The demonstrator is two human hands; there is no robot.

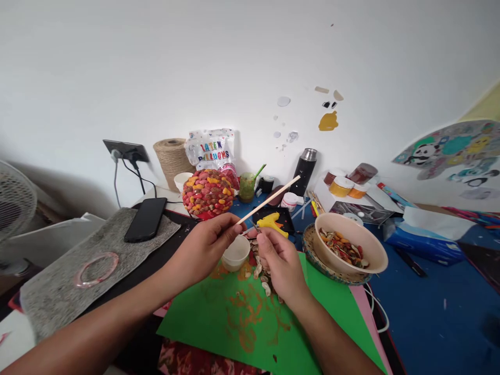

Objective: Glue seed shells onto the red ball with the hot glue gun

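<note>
Between its thumb and fingers, my left hand (209,242) pinches a thin pale wooden stick (269,199), which slants up and to the right. My right hand (279,258) is closed at the fingertips around something small and dark that I cannot make out, close to the stick's lower part. Below the hands stands a small white cup (236,255). Peanut shells (266,287) lie beside it on a green sheet (199,317) smeared with orange-brown paint. Behind my right hand is a yellow glue gun (269,221) on a black tray (288,221).
A ball covered in painted shells (208,194) sits left of centre, before a twine roll (171,161) and a balloon bag (211,146). At right, a beige bowl (375,250) holds coloured shells. A black flask (305,172), paint jars (341,186) and a phone (146,220) are around.
</note>
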